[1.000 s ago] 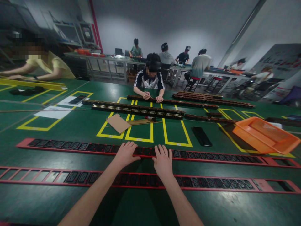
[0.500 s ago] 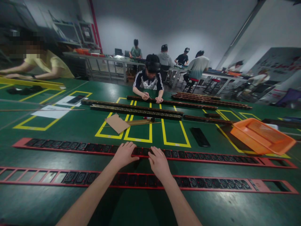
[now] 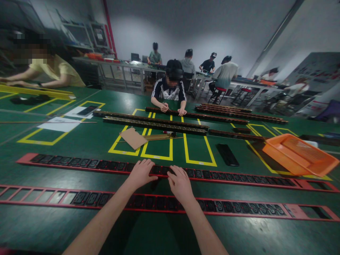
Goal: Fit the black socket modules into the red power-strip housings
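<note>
A long red strip (image 3: pixel 244 180) filled with black sockets lies across the green table. My left hand (image 3: pixel 141 174) rests on its middle, thumb and fingers apart. Just to the right, my right hand (image 3: pixel 180 182) touches the same strip with its fingers spread and slightly bent. Neither hand is wrapped round anything. Nearer to me lies a second red strip (image 3: pixel 294 211), parallel to the first and passing under my forearms. Its left end shows several unfilled frames, while black sockets sit along the rest.
An orange basket (image 3: pixel 300 156) stands at the right, near a black phone (image 3: pixel 227 154). Cardboard (image 3: pixel 133 138) and dark metal bars (image 3: pixel 154 124) lie beyond the strips. A person (image 3: pixel 170 88) works across the table, another (image 3: pixel 53 71) at the left.
The view has shifted very slightly, so the table's objects sit a little differently in the picture. Both hands keep their place on the far strip.
</note>
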The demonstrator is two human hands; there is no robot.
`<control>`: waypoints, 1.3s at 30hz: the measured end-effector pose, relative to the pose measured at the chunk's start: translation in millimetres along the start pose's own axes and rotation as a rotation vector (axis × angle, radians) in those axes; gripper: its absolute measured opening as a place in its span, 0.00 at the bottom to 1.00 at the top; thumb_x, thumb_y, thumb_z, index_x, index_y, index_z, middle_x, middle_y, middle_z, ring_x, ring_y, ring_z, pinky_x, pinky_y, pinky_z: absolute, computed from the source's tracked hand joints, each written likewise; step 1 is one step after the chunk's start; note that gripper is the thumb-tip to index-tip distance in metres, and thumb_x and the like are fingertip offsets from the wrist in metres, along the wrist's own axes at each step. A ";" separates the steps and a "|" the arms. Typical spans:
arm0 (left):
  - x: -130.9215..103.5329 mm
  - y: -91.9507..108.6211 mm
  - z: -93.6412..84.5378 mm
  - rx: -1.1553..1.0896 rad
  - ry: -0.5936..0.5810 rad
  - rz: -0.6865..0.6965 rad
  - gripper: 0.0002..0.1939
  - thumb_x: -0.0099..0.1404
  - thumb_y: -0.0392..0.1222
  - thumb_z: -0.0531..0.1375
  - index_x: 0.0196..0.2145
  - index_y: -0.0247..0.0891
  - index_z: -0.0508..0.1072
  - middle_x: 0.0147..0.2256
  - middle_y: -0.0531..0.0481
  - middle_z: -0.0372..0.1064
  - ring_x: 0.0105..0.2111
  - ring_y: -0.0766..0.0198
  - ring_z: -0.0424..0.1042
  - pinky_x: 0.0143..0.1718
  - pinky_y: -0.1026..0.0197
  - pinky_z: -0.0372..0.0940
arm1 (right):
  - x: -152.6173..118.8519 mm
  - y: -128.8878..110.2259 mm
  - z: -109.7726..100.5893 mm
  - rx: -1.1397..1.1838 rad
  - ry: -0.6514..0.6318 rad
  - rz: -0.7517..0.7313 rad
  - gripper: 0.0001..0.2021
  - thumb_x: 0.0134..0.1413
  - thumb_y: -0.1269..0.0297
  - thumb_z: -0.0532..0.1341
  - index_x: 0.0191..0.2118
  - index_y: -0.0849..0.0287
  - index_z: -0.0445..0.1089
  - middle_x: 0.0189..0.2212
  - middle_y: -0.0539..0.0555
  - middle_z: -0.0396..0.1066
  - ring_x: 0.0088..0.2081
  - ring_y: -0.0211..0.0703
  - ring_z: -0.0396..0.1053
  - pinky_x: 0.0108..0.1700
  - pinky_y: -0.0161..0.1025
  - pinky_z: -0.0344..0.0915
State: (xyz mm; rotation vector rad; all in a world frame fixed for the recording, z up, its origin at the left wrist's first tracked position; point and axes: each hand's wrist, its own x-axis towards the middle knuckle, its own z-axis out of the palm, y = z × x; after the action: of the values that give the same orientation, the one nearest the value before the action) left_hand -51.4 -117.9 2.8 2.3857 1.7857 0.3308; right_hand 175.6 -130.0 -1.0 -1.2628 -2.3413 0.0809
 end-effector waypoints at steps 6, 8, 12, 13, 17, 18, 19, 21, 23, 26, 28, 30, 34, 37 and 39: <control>-0.3 1.0 -0.7 -0.001 -0.006 -0.011 0.23 0.56 0.56 0.65 0.46 0.43 0.69 0.45 0.48 0.70 0.47 0.53 0.67 0.46 0.53 0.57 | -0.1 -0.4 -0.4 0.014 0.011 0.010 0.13 0.60 0.72 0.56 0.46 0.56 0.76 0.54 0.57 0.70 0.57 0.51 0.64 0.61 0.54 0.60; -0.5 1.2 -0.9 0.001 -0.006 -0.009 0.23 0.56 0.56 0.65 0.45 0.43 0.69 0.45 0.48 0.70 0.47 0.53 0.67 0.46 0.53 0.57 | 0.2 -0.3 -0.9 0.013 0.016 0.011 0.13 0.60 0.72 0.56 0.45 0.54 0.76 0.54 0.57 0.70 0.57 0.51 0.64 0.60 0.55 0.60; -0.2 1.1 -1.5 -0.012 -0.011 -0.009 0.23 0.56 0.55 0.65 0.45 0.43 0.69 0.45 0.48 0.70 0.47 0.53 0.67 0.46 0.53 0.58 | 0.8 -0.8 -1.5 0.023 0.007 0.017 0.13 0.60 0.72 0.57 0.46 0.54 0.75 0.54 0.57 0.70 0.57 0.51 0.64 0.60 0.55 0.60; 0.0 1.1 -1.7 -0.015 -0.012 -0.011 0.22 0.56 0.55 0.65 0.45 0.43 0.69 0.45 0.48 0.70 0.47 0.53 0.67 0.46 0.53 0.58 | 0.9 -0.9 -1.5 0.026 0.007 0.019 0.13 0.60 0.72 0.57 0.46 0.54 0.75 0.54 0.57 0.70 0.57 0.51 0.64 0.61 0.55 0.60; 0.2 1.2 -2.1 -0.012 -0.020 -0.022 0.23 0.56 0.55 0.65 0.46 0.43 0.69 0.45 0.48 0.70 0.47 0.53 0.67 0.46 0.53 0.58 | 0.9 -1.3 -0.9 0.036 0.021 0.018 0.13 0.60 0.72 0.57 0.46 0.55 0.76 0.54 0.57 0.70 0.57 0.51 0.64 0.61 0.54 0.60; 0.2 1.4 -2.2 -0.011 -0.022 -0.024 0.23 0.56 0.55 0.65 0.46 0.43 0.69 0.45 0.48 0.70 0.47 0.53 0.67 0.46 0.53 0.58 | 0.9 -1.4 -0.8 0.039 0.023 0.018 0.13 0.60 0.72 0.57 0.46 0.55 0.76 0.54 0.57 0.70 0.57 0.51 0.64 0.61 0.54 0.60; 0.1 1.6 -2.4 -0.010 -0.025 -0.027 0.23 0.56 0.56 0.65 0.46 0.43 0.69 0.45 0.48 0.70 0.47 0.53 0.67 0.46 0.53 0.58 | 0.9 -1.5 -0.9 0.041 0.023 0.021 0.13 0.60 0.72 0.57 0.46 0.55 0.76 0.54 0.57 0.70 0.57 0.51 0.64 0.60 0.54 0.60; 0.0 1.9 -2.8 -0.008 -0.032 -0.029 0.23 0.57 0.56 0.65 0.46 0.43 0.69 0.45 0.48 0.70 0.47 0.54 0.67 0.46 0.53 0.58 | 1.0 -1.9 -1.4 0.044 0.025 0.032 0.13 0.60 0.72 0.57 0.45 0.55 0.76 0.54 0.57 0.70 0.57 0.51 0.64 0.60 0.54 0.60; -0.2 2.1 -3.2 -0.004 -0.034 -0.028 0.22 0.57 0.55 0.64 0.46 0.43 0.69 0.45 0.48 0.70 0.47 0.54 0.67 0.46 0.53 0.57 | 1.1 -2.8 -2.7 0.045 0.019 0.044 0.13 0.60 0.72 0.57 0.45 0.55 0.76 0.54 0.57 0.70 0.56 0.51 0.64 0.60 0.54 0.60; -0.1 1.7 -3.7 -0.004 -0.028 -0.012 0.21 0.57 0.54 0.65 0.45 0.43 0.69 0.45 0.48 0.70 0.47 0.53 0.67 0.46 0.53 0.57 | 1.4 -4.5 -4.9 0.048 0.013 0.051 0.13 0.60 0.72 0.57 0.45 0.55 0.76 0.53 0.56 0.70 0.56 0.50 0.64 0.61 0.54 0.60; 0.2 1.3 -3.9 -0.009 -0.028 -0.008 0.22 0.57 0.54 0.65 0.45 0.43 0.69 0.44 0.48 0.70 0.47 0.53 0.67 0.46 0.53 0.57 | 1.4 -5.3 -5.9 0.043 0.019 0.052 0.13 0.60 0.72 0.57 0.45 0.54 0.76 0.54 0.56 0.70 0.56 0.50 0.64 0.61 0.54 0.59; 0.4 1.2 -3.9 -0.016 -0.033 -0.012 0.22 0.57 0.54 0.65 0.45 0.43 0.69 0.45 0.48 0.70 0.47 0.53 0.67 0.45 0.53 0.57 | 1.4 -5.4 -6.2 0.034 0.024 0.044 0.13 0.61 0.72 0.56 0.45 0.54 0.76 0.54 0.57 0.70 0.56 0.49 0.64 0.61 0.54 0.59; 0.5 1.5 -3.3 -0.012 -0.034 -0.022 0.22 0.57 0.55 0.65 0.45 0.43 0.69 0.45 0.48 0.70 0.47 0.53 0.67 0.45 0.53 0.57 | 1.5 -4.1 -4.9 0.022 0.011 0.029 0.13 0.61 0.71 0.56 0.45 0.53 0.76 0.54 0.56 0.70 0.57 0.51 0.63 0.61 0.56 0.58; 0.2 1.4 -2.4 0.005 -0.025 -0.010 0.22 0.56 0.55 0.66 0.45 0.43 0.69 0.44 0.49 0.70 0.47 0.53 0.67 0.45 0.53 0.57 | 1.7 -3.8 -4.3 0.027 0.002 0.043 0.13 0.61 0.72 0.56 0.46 0.54 0.75 0.54 0.56 0.70 0.57 0.50 0.63 0.61 0.56 0.58; -0.2 1.1 -1.9 0.010 -0.016 0.000 0.22 0.56 0.54 0.66 0.45 0.43 0.69 0.44 0.49 0.70 0.47 0.53 0.67 0.45 0.53 0.57 | 1.9 -4.3 -4.6 0.039 -0.001 0.048 0.13 0.61 0.72 0.56 0.46 0.55 0.75 0.54 0.57 0.70 0.57 0.50 0.63 0.61 0.54 0.58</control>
State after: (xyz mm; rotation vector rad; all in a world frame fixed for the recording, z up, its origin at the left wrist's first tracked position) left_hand -50.9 -118.4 4.9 2.3885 1.7852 0.3029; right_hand 173.4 -131.8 5.0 -1.3004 -2.2994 0.1423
